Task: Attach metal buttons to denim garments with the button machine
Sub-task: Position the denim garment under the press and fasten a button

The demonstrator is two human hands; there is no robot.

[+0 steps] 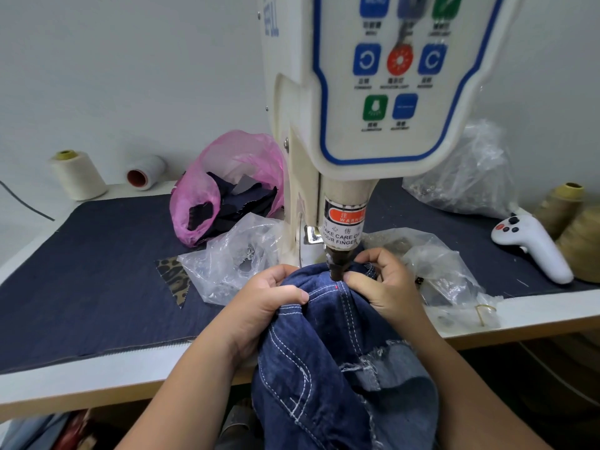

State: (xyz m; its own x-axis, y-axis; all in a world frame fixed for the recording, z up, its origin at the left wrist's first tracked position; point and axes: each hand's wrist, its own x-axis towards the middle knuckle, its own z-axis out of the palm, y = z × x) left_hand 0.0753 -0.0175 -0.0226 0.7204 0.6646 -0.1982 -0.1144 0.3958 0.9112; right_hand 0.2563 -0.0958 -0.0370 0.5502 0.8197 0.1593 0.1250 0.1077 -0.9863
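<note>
A blue denim garment (328, 362) with white double stitching is bunched up under the punch head (337, 267) of the cream button machine (367, 92). My left hand (263, 306) grips the fabric on the left of the punch, thumb lying along a seam. My right hand (380, 284) pinches the denim edge just right of the punch tip. A small red mark (336, 287) shows on the fabric below the punch. The button itself is hidden.
Clear plastic bags of metal parts lie left (233, 254) and right (438, 271) of the machine. A pink bag (224, 186) of dark scraps sits behind. Thread cones (76, 175) stand at the back left, tan cones (571, 222) at right. A white handheld controller (532, 245) lies on the navy mat (81, 271).
</note>
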